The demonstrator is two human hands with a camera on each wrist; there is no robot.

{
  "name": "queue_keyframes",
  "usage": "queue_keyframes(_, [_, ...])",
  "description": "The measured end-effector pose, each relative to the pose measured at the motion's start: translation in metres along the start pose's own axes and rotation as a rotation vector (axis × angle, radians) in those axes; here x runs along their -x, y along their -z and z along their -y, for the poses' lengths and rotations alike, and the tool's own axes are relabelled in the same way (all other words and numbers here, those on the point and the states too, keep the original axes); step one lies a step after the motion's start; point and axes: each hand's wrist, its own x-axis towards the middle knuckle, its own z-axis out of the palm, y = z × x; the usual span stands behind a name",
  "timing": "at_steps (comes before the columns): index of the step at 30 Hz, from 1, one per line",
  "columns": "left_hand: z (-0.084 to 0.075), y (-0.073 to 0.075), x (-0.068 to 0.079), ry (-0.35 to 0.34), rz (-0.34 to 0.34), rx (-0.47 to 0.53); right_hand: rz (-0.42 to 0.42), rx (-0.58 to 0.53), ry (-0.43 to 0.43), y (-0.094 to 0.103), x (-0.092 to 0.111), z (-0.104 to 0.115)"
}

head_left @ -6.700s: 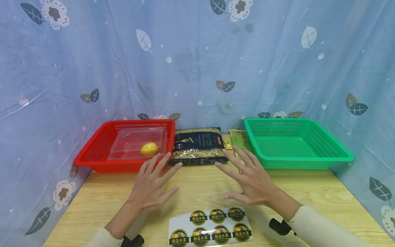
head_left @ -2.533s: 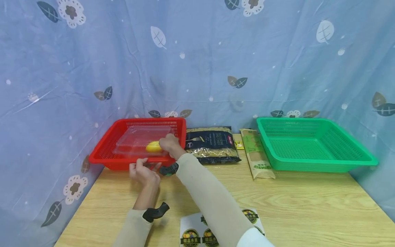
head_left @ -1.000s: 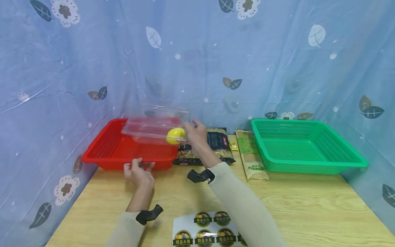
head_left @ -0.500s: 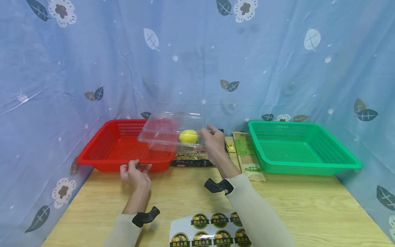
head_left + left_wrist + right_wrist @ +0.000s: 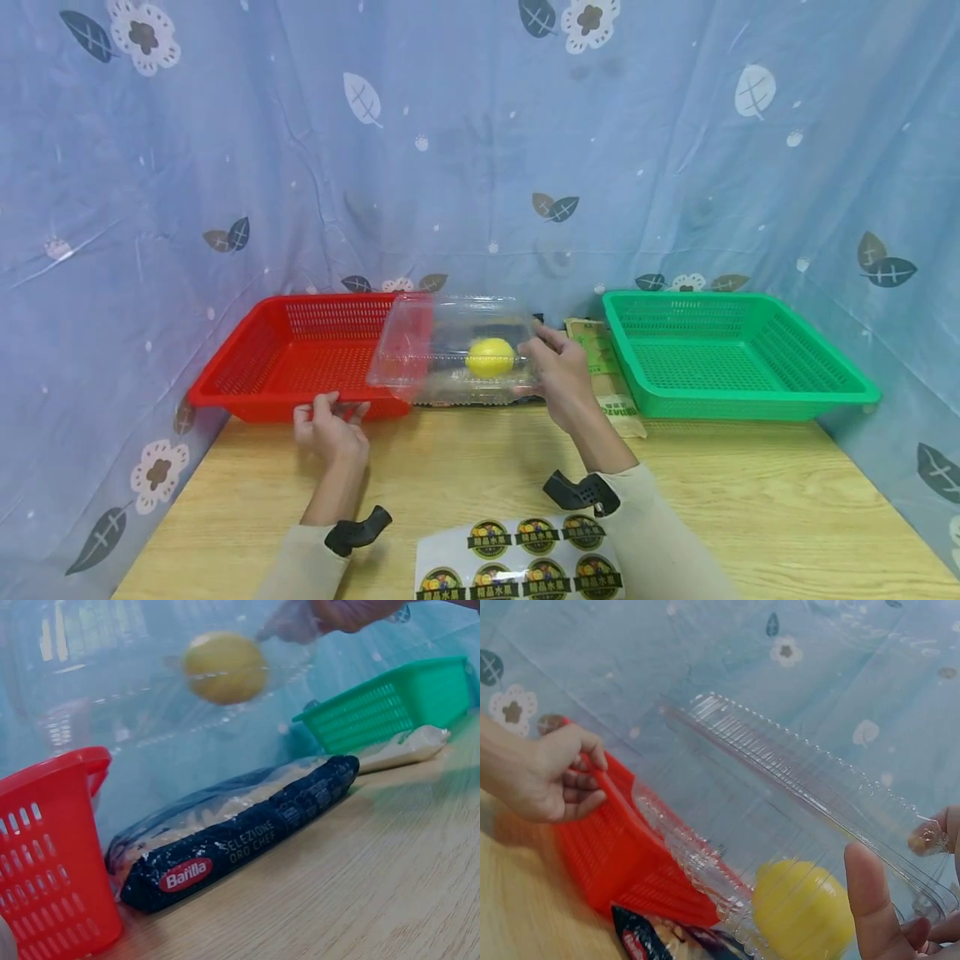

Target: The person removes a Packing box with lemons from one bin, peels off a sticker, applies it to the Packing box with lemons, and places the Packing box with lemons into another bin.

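My right hand point(image 5: 564, 377) pinches the right end of a clear plastic clamshell container point(image 5: 442, 385), its thumb and fingers at the edge in the right wrist view. A yellow lemon point(image 5: 490, 357) lies inside, near that hand. The container is held in the air, its left end overlapping the red basket point(image 5: 247, 400) in the head view. My left hand point(image 5: 332, 432) grips the front rim of this basket, thumb on top and fingers curled under. Through the container shows a bag of Barilla pasta point(image 5: 255, 840), lying on the table.
At the right stands a green basket point(image 5: 750, 400). Beside it lies a long paper packet point(image 5: 617, 406) with a green label. A sheet of round fruit stickers point(image 5: 450, 542) is at the table's near edge. A blue patterned curtain point(image 5: 480, 150) closes off the back and sides.
Both hands hovered spread over the table at first. My right hand reached into the red basket, lifted out the container with the lemon and moved right; my left hand took hold of the rim.
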Motion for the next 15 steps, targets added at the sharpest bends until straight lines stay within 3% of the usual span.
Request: queue_keyframes(15, [0.001,0.002,0.000,-0.031,0.028,0.020,0.013,-0.038,-0.036,0.043,0.028,-0.013])
